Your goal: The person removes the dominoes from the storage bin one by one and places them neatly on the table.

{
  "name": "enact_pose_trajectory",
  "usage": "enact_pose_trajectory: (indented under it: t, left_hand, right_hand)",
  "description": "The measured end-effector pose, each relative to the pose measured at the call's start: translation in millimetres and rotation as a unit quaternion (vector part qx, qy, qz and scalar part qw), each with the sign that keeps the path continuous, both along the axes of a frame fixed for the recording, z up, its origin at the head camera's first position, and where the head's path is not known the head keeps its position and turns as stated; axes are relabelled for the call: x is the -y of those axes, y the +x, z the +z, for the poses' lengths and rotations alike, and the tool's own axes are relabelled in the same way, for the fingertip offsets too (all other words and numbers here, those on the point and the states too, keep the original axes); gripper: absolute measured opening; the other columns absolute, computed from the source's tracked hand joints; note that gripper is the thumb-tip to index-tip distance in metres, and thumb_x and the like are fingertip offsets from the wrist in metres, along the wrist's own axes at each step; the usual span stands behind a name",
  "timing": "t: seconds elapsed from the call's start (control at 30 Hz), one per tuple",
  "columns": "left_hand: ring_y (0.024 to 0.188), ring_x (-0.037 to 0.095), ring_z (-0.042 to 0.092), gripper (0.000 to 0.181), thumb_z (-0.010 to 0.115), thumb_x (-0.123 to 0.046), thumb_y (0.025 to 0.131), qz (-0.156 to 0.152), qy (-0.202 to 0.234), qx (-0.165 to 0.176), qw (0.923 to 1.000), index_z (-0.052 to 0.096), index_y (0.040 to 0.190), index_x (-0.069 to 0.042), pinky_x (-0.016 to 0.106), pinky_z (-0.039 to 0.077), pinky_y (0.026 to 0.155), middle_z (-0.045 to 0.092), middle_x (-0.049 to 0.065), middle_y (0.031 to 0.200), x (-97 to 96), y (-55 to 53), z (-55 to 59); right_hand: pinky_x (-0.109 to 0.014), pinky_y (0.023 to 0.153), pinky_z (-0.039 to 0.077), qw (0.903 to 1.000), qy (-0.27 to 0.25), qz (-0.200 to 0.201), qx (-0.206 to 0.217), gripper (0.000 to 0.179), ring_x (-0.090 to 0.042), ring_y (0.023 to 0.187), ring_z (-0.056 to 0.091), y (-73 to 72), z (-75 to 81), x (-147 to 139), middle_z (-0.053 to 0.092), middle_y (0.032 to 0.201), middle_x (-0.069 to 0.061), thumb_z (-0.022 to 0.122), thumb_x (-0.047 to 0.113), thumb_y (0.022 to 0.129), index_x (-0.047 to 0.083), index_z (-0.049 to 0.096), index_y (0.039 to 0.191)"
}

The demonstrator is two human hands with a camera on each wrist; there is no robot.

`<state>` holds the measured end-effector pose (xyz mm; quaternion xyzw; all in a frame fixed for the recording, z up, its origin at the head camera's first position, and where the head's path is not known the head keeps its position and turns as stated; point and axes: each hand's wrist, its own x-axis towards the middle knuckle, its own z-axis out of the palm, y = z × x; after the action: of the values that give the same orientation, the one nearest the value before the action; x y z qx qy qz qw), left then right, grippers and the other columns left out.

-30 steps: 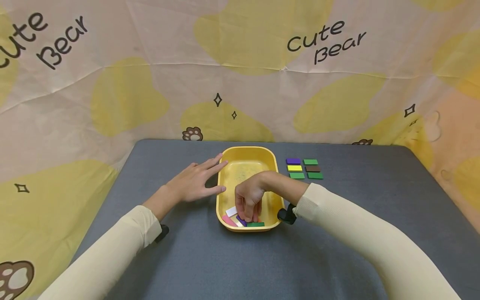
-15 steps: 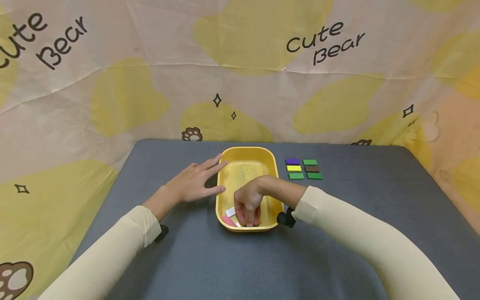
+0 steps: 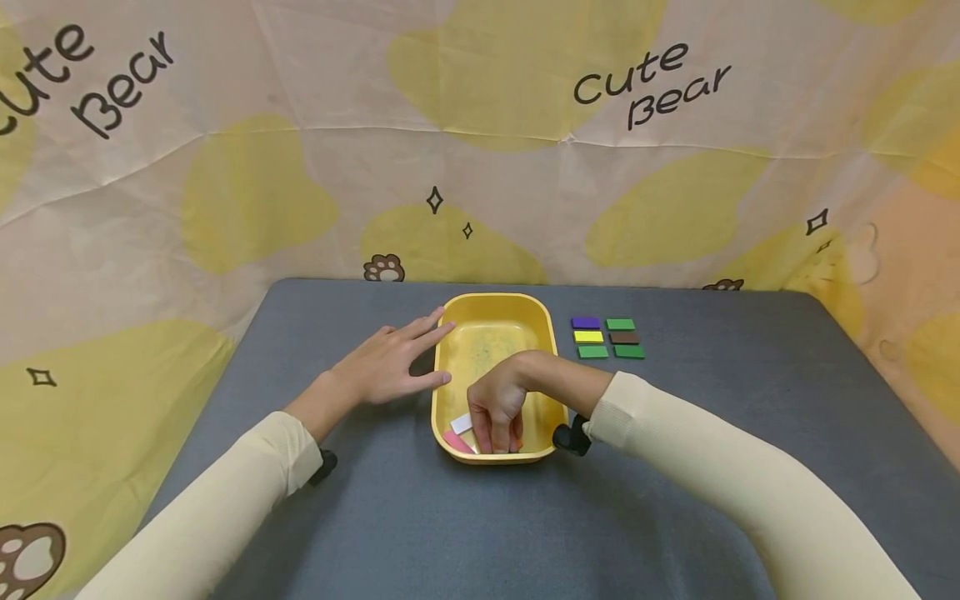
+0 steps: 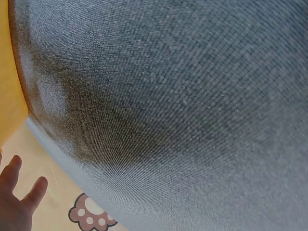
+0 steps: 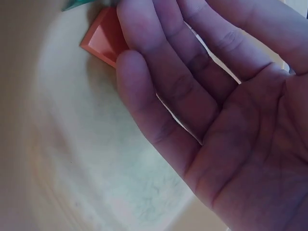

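Note:
A yellow plastic tray [image 3: 487,337] stands mid-table. My right hand [image 3: 498,404] reaches down into its near end, fingers pointing downward among small rectangular blocks. Beside those fingers lie a white block [image 3: 461,424] and a pink block [image 3: 457,442]. From the right wrist, an orange block [image 5: 103,38] shows right at the fingertips, and the edge of a green block [image 5: 77,4] peeks in at the top. I cannot tell whether the fingers pinch a block. My left hand [image 3: 393,358] has its fingers spread, with the tips at the tray's left rim.
Right of the tray, two short columns of blocks lie flat on the grey table: a purple block [image 3: 586,322], a yellow block [image 3: 588,337], a brown block [image 3: 624,338] and several green ones. A patterned cloth [image 3: 480,167] hangs behind the table.
The right hand has shifted slightly toward the tray's near wall, and its fingers now cover the purple and green blocks seen there earlier. The left hand has stayed in place.

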<state>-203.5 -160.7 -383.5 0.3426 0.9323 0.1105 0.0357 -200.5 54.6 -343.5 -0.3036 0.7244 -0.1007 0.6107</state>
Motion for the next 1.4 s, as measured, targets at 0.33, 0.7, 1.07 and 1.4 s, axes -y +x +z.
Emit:
enact_pose_trajectory:
  t: [0.33,0.7,1.07,1.4]
  left_hand:
    - [0.144,0.025,0.036,0.08,0.045,-0.067,0.095,0.002,0.002,0.001,1.0,0.027,0.159,-0.022,0.054,0.033,0.107,0.017,0.005,0.165,-1.1,-0.1,0.7]
    - [0.143,0.026,0.038,0.081,0.044,-0.068,0.095,0.002,0.002,0.003,1.0,0.026,0.159,-0.024,0.054,0.034,0.106,0.017,0.004,0.165,-1.6,0.1,1.2]
    - [0.143,0.025,0.037,0.082,0.042,-0.071,0.094,0.013,-0.008,0.009,0.9999,0.024,0.16,-0.026,0.052,0.033,0.108,0.015,0.002,0.166,-2.2,-0.3,0.4]
    - [0.145,0.025,0.034,0.083,0.043,-0.07,0.094,0.01,-0.009,0.006,0.9999,0.024,0.16,-0.024,0.054,0.033,0.107,0.013,0.002,0.166,-1.7,1.1,0.4]
  right_hand:
    - [-0.033,0.084,0.056,0.9999,-0.004,0.007,0.013,0.017,-0.014,0.07,0.062,-0.4,2.7,-2,0.068,0.076,0.0,0.07,-0.002,0.09,0.001,0.076,0.105]
    - [-0.033,0.088,0.055,0.9985,-0.048,0.012,-0.025,0.022,-0.016,0.08,0.064,-7.7,17.6,-11,0.072,0.092,0.0,0.069,0.004,0.092,0.003,0.074,0.113]
    - [-0.033,0.086,0.055,0.9903,-0.086,-0.055,-0.093,0.026,-0.016,0.082,0.071,-25.0,53.5,-45,0.072,0.095,-0.006,0.064,0.004,0.095,-0.004,0.069,0.119]
    - [-0.034,0.084,0.056,0.9797,-0.117,-0.114,-0.116,0.017,-0.021,0.085,0.071,-33.6,74.8,-82,0.073,0.091,-0.007,0.063,0.003,0.095,0.0,0.074,0.107]
